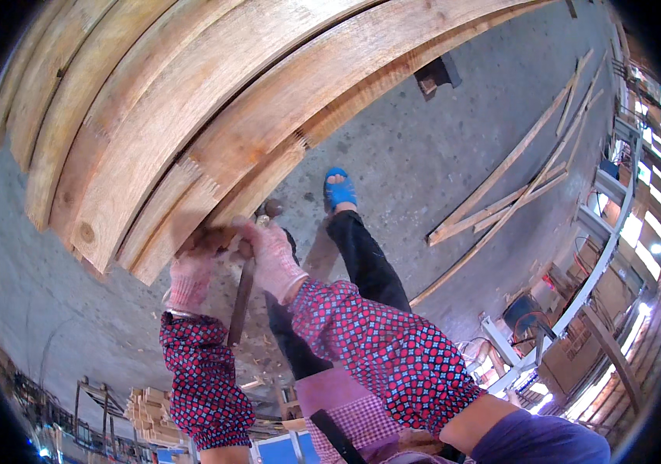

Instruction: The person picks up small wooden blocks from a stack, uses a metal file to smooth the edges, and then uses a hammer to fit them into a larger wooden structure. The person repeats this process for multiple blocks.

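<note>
Long curved-looking wooden boards (pixel 268 100) lie side by side in a stack at the upper left, some with finger-jointed ends. My left hand (pixel 193 277), in a pink and white knit glove, is closed at the near edge of the stack; its fingertips are partly hidden and what they grip cannot be made out. My right hand (pixel 272 261), in a matching glove, is closed beside it, against the nearest board. A dark, narrow flat bar (pixel 240 305) hangs down between the hands, its top end at the right hand's fingers. Its exact kind is unclear.
Thin wooden strips (pixel 500 205) lie crossed on the concrete floor (pixel 392 185) to the right. A dark block (pixel 437 75) sits beyond the boards. My foot in a blue slipper (pixel 338 187) is near the stack. Stacked wood pieces (pixel 151 414) stand at the lower left.
</note>
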### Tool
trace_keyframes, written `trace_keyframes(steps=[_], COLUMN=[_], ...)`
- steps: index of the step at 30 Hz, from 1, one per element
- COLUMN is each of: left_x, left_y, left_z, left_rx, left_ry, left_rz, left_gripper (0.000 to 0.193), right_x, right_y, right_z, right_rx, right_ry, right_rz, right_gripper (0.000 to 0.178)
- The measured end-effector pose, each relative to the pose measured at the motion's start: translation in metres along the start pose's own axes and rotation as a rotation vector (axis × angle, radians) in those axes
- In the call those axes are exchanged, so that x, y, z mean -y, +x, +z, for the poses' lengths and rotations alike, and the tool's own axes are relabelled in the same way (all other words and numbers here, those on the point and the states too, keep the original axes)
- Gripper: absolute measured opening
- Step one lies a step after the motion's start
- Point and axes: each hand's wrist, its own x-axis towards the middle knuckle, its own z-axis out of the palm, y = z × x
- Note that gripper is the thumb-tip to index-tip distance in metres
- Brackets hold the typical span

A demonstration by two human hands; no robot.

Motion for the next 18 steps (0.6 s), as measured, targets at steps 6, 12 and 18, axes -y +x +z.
trace_keyframes(steps=[6, 12, 18], left_x=[-0.001, 0.009, -0.013], left_y=[-0.012, -0.008, -0.01], left_z=[0.003, 0.016, 0.053], left_rx=[-0.144, -0.303, -0.678], left_ry=[-0.109, -0.318, -0.6], left_rz=[-0.02, -0.01, -0.055], left_gripper=[0.025, 0.023, 0.025], right_x=[0.027, 0.03, 0.037], right_y=[-0.009, -0.012, -0.004], right_z=[0.015, 0.02, 0.013], right_rx=[-0.115, -0.057, -0.155], right_ry=[0.29, 0.358, 0.233], right_rz=[0.345, 0.237, 0.202], right_gripper=[0.024, 0.021, 0.021])
